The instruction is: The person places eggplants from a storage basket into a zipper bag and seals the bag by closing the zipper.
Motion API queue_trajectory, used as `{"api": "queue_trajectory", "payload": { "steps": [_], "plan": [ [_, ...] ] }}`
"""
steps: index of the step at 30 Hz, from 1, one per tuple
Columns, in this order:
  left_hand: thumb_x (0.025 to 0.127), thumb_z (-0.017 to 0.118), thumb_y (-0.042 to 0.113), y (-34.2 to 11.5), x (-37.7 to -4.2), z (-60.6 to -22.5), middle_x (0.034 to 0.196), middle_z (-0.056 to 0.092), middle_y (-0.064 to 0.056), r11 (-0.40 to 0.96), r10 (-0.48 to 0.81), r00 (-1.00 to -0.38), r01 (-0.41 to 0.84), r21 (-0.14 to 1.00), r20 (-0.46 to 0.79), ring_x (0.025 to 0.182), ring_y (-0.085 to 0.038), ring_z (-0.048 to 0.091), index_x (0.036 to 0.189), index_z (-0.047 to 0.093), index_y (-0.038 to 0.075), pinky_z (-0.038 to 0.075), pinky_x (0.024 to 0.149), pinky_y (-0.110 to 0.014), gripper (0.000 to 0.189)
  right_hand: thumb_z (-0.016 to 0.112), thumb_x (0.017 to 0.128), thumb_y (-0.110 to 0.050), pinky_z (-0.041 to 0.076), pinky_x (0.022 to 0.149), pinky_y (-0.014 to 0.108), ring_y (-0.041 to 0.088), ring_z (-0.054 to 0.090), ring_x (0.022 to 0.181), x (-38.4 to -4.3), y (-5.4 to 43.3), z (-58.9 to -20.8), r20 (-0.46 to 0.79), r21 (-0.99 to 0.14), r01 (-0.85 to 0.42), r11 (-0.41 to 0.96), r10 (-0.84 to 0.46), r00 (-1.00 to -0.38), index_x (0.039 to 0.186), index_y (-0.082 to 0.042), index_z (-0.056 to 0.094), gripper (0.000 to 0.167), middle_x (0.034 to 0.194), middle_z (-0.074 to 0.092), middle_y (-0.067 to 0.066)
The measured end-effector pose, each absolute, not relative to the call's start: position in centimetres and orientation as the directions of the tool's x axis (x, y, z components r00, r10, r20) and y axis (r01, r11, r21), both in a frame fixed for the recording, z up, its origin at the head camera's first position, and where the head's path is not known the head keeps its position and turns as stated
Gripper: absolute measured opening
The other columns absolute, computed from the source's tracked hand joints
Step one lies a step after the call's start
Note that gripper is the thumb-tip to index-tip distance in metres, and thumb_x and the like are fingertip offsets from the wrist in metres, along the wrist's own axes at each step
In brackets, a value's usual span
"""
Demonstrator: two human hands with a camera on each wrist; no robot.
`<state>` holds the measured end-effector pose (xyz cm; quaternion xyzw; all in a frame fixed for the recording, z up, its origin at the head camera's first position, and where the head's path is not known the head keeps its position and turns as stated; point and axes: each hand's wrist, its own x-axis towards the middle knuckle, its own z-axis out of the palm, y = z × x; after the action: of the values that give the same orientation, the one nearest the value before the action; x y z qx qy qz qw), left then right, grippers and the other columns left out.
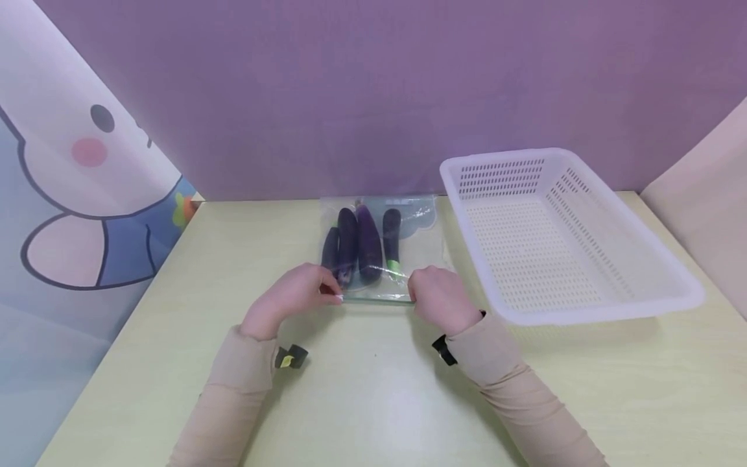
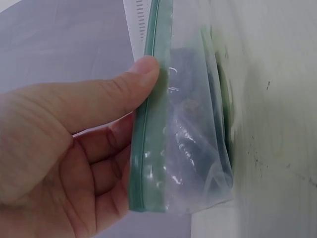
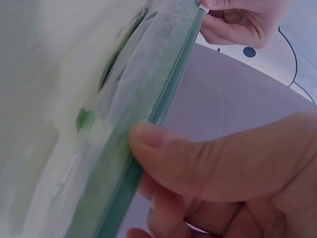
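Observation:
A clear zip bag [image 1: 421, 250] with a green zip strip [image 2: 157, 129] lies on the table, its zip edge facing me and raised off the tabletop. Inside it are several long dark eggplants [image 1: 369, 246]; the rightmost eggplant [image 1: 391, 227] has a green end. My left hand [image 1: 294, 292] pinches the zip strip near its left end, thumb on the near side in the left wrist view. With thumb and fingers, my right hand [image 1: 440, 295] pinches the same strip toward its right. A small white piece [image 3: 204, 8] shows on the strip at the left fingertips.
At the right stands a large white plastic basket [image 1: 630, 272] with slotted walls and no contents visible. A purple backdrop [image 1: 350, 97] rises behind the table [image 1: 373, 402]. On the left hangs a cartoon-printed cloth [image 1: 64, 220].

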<state>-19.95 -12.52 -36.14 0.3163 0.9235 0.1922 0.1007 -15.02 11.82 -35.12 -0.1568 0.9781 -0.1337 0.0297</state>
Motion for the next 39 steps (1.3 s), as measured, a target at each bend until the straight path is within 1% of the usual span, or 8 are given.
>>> {"api": "queue_trajectory", "payload": {
  "steps": [6, 11, 13, 18, 27, 30, 34, 39],
  "plan": [
    [0.081, 0.074, 0.015, -13.0, -20.2, -35.9, 0.082, 0.071, 0.001, 0.728, 0.618, -0.784, 0.541, 0.422, -0.061, 0.071, -0.008, 0.060, 0.087, 0.074, 0.010, 0.052, 0.072, -0.029, 0.008, 0.039, 0.057, 0.013, 0.019, 0.046, 0.023, 0.012, 0.020, 0.054, -15.1, 11.7, -35.0, 0.013, -0.260, -0.312, 0.914, -0.320, -0.947, 0.051, -0.019, 0.021, 0.037, 0.053, 0.018, -0.005],
    [0.080, 0.074, 0.013, -13.4, -20.3, -35.7, 0.080, 0.070, 0.001, 0.725, 0.621, -0.781, 0.536, 0.432, -0.073, 0.070, -0.008, 0.060, 0.088, 0.074, 0.008, 0.052, 0.071, -0.028, 0.009, 0.042, 0.059, 0.013, 0.026, 0.045, 0.024, 0.012, 0.028, 0.052, -15.1, 11.6, -35.0, 0.011, -0.250, -0.312, 0.917, -0.319, -0.948, 0.049, -0.019, 0.028, 0.037, 0.051, 0.029, -0.006],
    [0.081, 0.073, 0.013, -13.5, -20.4, -35.8, 0.080, 0.070, 0.000, 0.718, 0.628, -0.775, 0.543, 0.435, -0.069, 0.070, -0.008, 0.060, 0.088, 0.074, 0.008, 0.052, 0.072, -0.028, 0.009, 0.042, 0.059, 0.013, 0.027, 0.045, 0.024, 0.013, 0.028, 0.052, -15.1, 11.7, -35.1, 0.003, -0.250, -0.305, 0.919, -0.314, -0.949, 0.048, -0.019, 0.029, 0.036, 0.051, 0.029, -0.006],
    [0.081, 0.073, 0.012, -13.9, -20.5, -36.1, 0.080, 0.070, 0.000, 0.704, 0.637, -0.769, 0.552, 0.447, -0.053, 0.071, -0.008, 0.060, 0.087, 0.074, 0.008, 0.052, 0.072, -0.029, 0.007, 0.039, 0.057, 0.013, 0.023, 0.045, 0.024, 0.013, 0.024, 0.052, -15.1, 11.8, -35.2, -0.012, -0.259, -0.298, 0.919, -0.311, -0.950, 0.049, -0.019, 0.024, 0.036, 0.051, 0.021, -0.005],
    [0.082, 0.072, 0.011, -14.4, -20.6, -36.0, 0.080, 0.069, 0.000, 0.701, 0.627, -0.775, 0.520, 0.488, -0.076, 0.072, -0.009, 0.060, 0.087, 0.074, 0.007, 0.052, 0.072, -0.028, 0.007, 0.037, 0.057, 0.013, 0.022, 0.046, 0.024, 0.013, 0.023, 0.053, -15.0, 11.9, -35.1, 0.002, -0.251, -0.303, 0.919, -0.313, -0.950, 0.050, -0.019, 0.022, 0.036, 0.053, 0.020, -0.005],
    [0.081, 0.072, 0.011, -14.5, -20.6, -36.0, 0.079, 0.069, 0.001, 0.708, 0.622, -0.778, 0.509, 0.490, -0.090, 0.072, -0.008, 0.060, 0.087, 0.074, 0.007, 0.052, 0.072, -0.028, 0.008, 0.038, 0.057, 0.014, 0.024, 0.046, 0.024, 0.013, 0.024, 0.053, -15.0, 11.9, -35.2, 0.000, -0.253, -0.303, 0.919, -0.313, -0.950, 0.050, -0.019, 0.023, 0.036, 0.052, 0.023, -0.005],
    [0.081, 0.072, 0.012, -14.6, -20.6, -36.2, 0.079, 0.069, 0.001, 0.709, 0.619, -0.779, 0.504, 0.493, -0.095, 0.072, -0.008, 0.060, 0.087, 0.074, 0.007, 0.052, 0.072, -0.028, 0.007, 0.040, 0.058, 0.014, 0.030, 0.046, 0.024, 0.013, 0.030, 0.053, -15.0, 11.9, -35.4, 0.002, -0.251, -0.303, 0.919, -0.313, -0.950, 0.049, -0.019, 0.030, 0.035, 0.051, 0.032, -0.005],
    [0.081, 0.073, 0.011, -14.6, -20.6, -36.0, 0.078, 0.068, 0.002, 0.704, 0.622, -0.778, 0.509, 0.495, -0.085, 0.072, -0.008, 0.060, 0.086, 0.074, 0.007, 0.052, 0.072, -0.028, 0.007, 0.040, 0.058, 0.013, 0.030, 0.045, 0.025, 0.013, 0.032, 0.053, -15.0, 11.9, -35.3, 0.001, -0.254, -0.299, 0.920, -0.309, -0.951, 0.049, -0.018, 0.034, 0.034, 0.052, 0.036, -0.005]
  ]
}}
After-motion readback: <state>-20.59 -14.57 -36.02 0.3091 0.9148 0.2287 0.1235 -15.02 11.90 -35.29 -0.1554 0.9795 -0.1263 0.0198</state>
